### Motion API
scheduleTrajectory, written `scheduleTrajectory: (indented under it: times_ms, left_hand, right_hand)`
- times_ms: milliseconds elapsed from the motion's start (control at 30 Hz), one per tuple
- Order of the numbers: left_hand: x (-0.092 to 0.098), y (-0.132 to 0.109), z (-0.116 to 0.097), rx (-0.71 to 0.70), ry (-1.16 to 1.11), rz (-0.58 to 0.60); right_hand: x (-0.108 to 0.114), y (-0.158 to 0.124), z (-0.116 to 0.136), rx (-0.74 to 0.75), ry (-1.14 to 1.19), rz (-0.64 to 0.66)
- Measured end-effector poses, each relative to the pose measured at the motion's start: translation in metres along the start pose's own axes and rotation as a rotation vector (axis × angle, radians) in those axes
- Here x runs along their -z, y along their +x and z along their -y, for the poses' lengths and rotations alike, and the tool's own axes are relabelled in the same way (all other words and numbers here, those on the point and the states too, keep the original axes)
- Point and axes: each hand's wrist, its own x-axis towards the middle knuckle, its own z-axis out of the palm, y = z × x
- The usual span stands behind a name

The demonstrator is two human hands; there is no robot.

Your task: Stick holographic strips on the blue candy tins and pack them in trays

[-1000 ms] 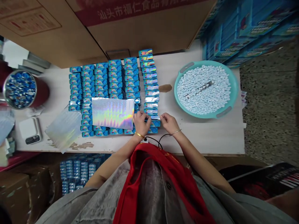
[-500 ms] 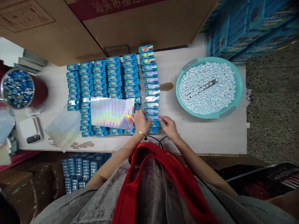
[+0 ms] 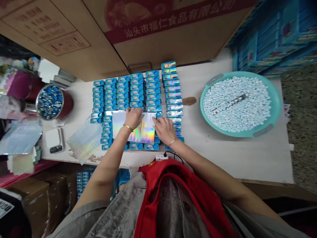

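A shiny rainbow-silver sticker sheet [image 3: 146, 132] lies across rows of small blue tins [image 3: 123, 91]. My left hand [image 3: 133, 118] rests on the upper middle of this sheet with its fingers apart. At the sheet's right edge, my right hand [image 3: 165, 130] has its thumb and fingertips closed on the edge; whether a single sticker is between them is too small to tell. Under and beside the right hand runs a column of tins with shiny strips [image 3: 172, 88] across their tops. The sheet and my hands hide some of the tins.
On the right stands a turquoise basin [image 3: 277, 99] of pale tablets. A pot of blue pieces [image 3: 68, 102], a white scale [image 3: 53, 138] and another shiny sheet [image 3: 85, 140] are at the left. Large cartons [image 3: 173, 54] line the back; a white power socket [image 3: 161, 157] sits at the front edge.
Both hands have left the right-hand column of tins and moved left to the sticker sheet. The camera view has shifted, so the table contents appear further right.
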Motion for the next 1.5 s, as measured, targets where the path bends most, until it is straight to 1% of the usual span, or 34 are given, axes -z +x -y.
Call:
scheduleTrajectory:
  times_ms: [33, 100, 167, 233, 367, 500, 633, 733, 833, 933, 1000, 1067, 1100, 1167, 1233, 1300, 1333, 1400, 1500]
  left_hand:
    - [-0.002, 0.004, 0.009, -0.002, 0.008, 0.062]
    - [-0.01, 0.01, 0.017, 0.017, 0.014, 0.12]
    - [-0.017, 0.01, 0.018, 0.062, 0.041, 0.115]
    - [-0.021, 0.008, 0.015, 0.081, 0.102, 0.101]
    - [-0.019, 0.001, 0.01, -0.008, 0.212, 0.049]
    - [-0.015, -0.003, 0.009, -0.092, 0.163, 0.011]
    - [-0.016, 0.001, 0.007, -0.138, 0.127, 0.051]
    - [-0.02, -0.002, 0.005, -0.143, 0.101, 0.03]
    - [-0.024, -0.021, 0.0, -0.145, 0.08, -0.015]
    - [-0.022, -0.054, -0.015, -0.112, 0.04, -0.017]
    - [-0.015, -0.078, -0.029, -0.046, -0.066, -0.054]
    - [-0.006, -0.096, -0.044, 0.076, -0.279, -0.166]
    - [-0.002, -0.102, -0.052, 0.158, -0.426, -0.238]
    - [0.003, -0.107, -0.065, 0.334, -0.759, -0.358]
    - [0.002, -0.106, -0.076, 0.471, -1.057, -0.394]
    - [-0.005, -0.103, -0.088, 0.552, -1.242, -0.371]
    - [-0.011, -0.103, -0.094, 0.577, -1.297, -0.348]
    - [-0.024, -0.103, -0.108, 0.604, -1.362, -0.29]
    - [-0.046, -0.108, -0.127, 0.586, -1.378, -0.169]
  right_hand:
    - [-0.007, 0.012, 0.004, 0.013, -0.021, 0.044]
    - [-0.021, 0.029, 0.006, 0.015, -0.06, 0.1]
    - [-0.033, 0.04, 0.001, 0.017, -0.094, 0.121]
    - [-0.04, 0.044, -0.005, 0.029, -0.12, 0.122]
    - [-0.043, 0.046, -0.009, 0.048, -0.149, 0.121]
    - [-0.045, 0.046, -0.008, 0.044, -0.144, 0.118]
    - [-0.048, 0.046, -0.009, 0.038, -0.147, 0.111]
    - [-0.049, 0.044, -0.009, 0.038, -0.155, 0.099]
    - [-0.05, 0.042, -0.009, 0.039, -0.152, 0.083]
    - [-0.048, 0.043, -0.008, 0.035, -0.138, 0.083]
    - [-0.045, 0.045, -0.007, 0.025, -0.096, 0.093]
    - [-0.04, 0.045, -0.007, 0.002, 0.007, 0.078]
    - [-0.037, 0.042, -0.006, -0.023, 0.093, 0.041]
    - [-0.029, 0.03, -0.006, -0.116, 0.352, -0.084]
    - [-0.02, 0.005, -0.006, -0.267, 0.683, -0.186]
    - [-0.009, -0.027, -0.005, -0.401, 0.962, -0.182]
    - [-0.003, -0.045, -0.005, -0.443, 1.046, -0.157]
    - [0.008, -0.078, -0.005, -0.495, 1.124, -0.137]
    - [0.017, -0.114, -0.011, -0.562, 1.136, -0.206]
